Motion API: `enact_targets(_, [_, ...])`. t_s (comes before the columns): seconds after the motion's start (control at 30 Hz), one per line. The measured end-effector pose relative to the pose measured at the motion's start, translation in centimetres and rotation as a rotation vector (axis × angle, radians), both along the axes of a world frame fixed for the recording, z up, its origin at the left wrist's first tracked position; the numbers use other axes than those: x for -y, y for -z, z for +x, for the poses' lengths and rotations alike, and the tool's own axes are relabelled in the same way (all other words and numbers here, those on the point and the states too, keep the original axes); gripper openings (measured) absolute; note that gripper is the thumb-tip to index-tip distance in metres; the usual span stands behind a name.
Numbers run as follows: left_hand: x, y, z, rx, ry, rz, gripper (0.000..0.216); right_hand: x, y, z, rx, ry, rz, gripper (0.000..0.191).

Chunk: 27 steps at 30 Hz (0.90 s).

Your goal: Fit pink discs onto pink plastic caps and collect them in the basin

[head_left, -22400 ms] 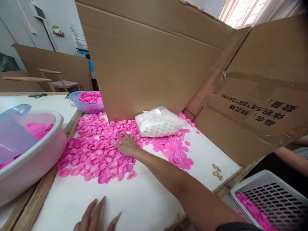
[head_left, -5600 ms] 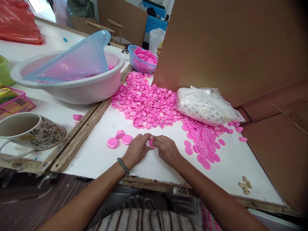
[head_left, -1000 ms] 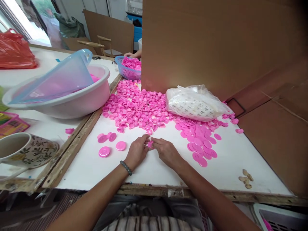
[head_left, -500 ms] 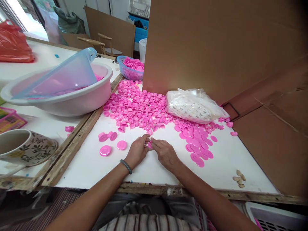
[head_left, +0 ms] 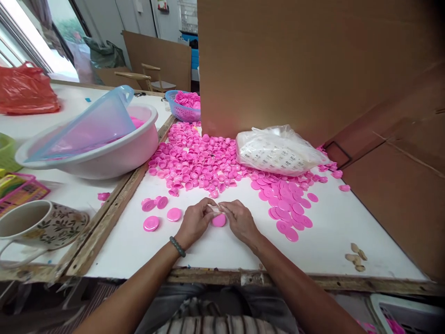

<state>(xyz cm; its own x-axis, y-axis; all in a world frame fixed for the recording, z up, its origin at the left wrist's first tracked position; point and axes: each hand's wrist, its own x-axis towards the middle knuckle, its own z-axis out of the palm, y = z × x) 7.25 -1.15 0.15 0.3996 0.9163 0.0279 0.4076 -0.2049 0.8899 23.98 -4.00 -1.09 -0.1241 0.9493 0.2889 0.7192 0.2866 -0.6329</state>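
Note:
Close together over the white tabletop, my left hand [head_left: 197,221] and my right hand [head_left: 240,222] meet with bent, pinched fingers at the far edge of a round pink plastic disc [head_left: 219,221]. The fingertips partly cover that edge. To the left of my hands lie two separate pink discs [head_left: 151,223] and a few smaller pink pieces [head_left: 162,202]. Just beyond my fingers spreads a heap of small pink plastic cups [head_left: 198,160]. On the right, flat pink discs [head_left: 285,204] overlap in a loose pile.
A clear bag of printed white packets [head_left: 281,150] rests against a tall cardboard panel [head_left: 278,65]. Left of the wooden strip [head_left: 107,222] stand a wide basin [head_left: 104,167] and a floral mug [head_left: 66,225]. Several peanuts [head_left: 356,257] lie near the front right.
Earlier my fingers pinched a small pink piece; now a pink disc shows flat-side up beneath them. Both hands remain together in nearly the same place, while the camera view has shifted slightly.

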Motion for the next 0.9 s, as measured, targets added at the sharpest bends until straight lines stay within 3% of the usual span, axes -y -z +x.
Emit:
enact_targets(0.2, [-0.7,0.6,0.1,0.148,-0.082,-0.361,0.026,0.3,-0.5,0.8,0.176,-0.195,0.109,0.026])
enact_targets(0.4, [-0.5,0.2,0.5,0.269,-0.139,-0.587,0.033,0.3,-0.6,0.1,0.421,-0.211,0.102,0.025])
enact_targets(0.67, [-1.3,-0.5,0.5,0.191,-0.13,-0.678,0.038,0.5,-0.9,0.0,0.409,-0.223,0.041,0.024])
enact_targets(0.9, [-0.6,-0.2,0.1,0.262,-0.136,-0.599,0.036,0.6,0.3,0.5,0.251,-0.177,0.124,0.03])
